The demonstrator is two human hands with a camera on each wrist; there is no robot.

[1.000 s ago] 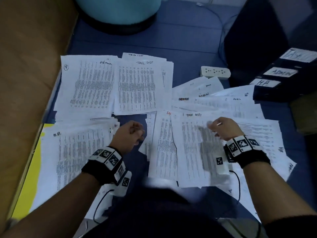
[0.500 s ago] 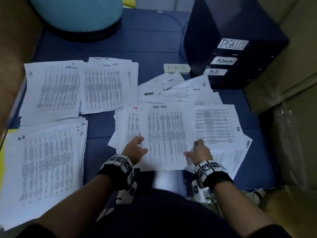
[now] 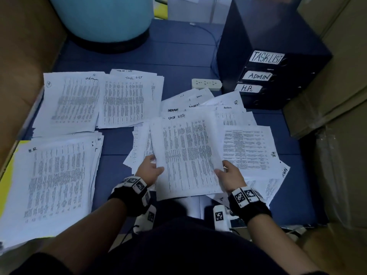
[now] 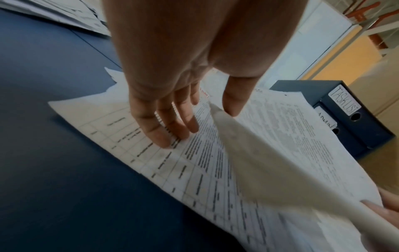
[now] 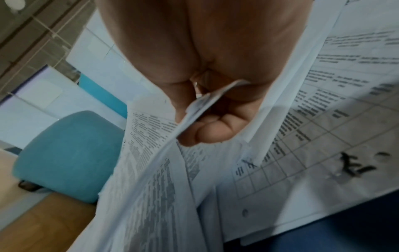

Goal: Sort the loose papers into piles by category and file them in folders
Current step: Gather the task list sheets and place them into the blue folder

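A printed sheet headed "TASK LIST" is lifted above the loose heap of papers at centre right. My left hand pinches its left edge, thumb on top and fingers beneath, touching the paper below. On the right edge, my right hand grips the sheet with curled fingers. Three sorted piles lie to the left: Admin, Task List and H.R.. Dark folders labelled TASKLIST, ADMIN and H.R. stand stacked at the far right.
A white power strip lies between the heap and the folders. A teal round object stands at the back. Cardboard boxes wall the right side and a brown panel the left. Blue floor mat shows between.
My left hand, a loose fist apart from the papers a second ago, now holds the sheet's left edge. Both hands have raised the Task List sheet off the heap.
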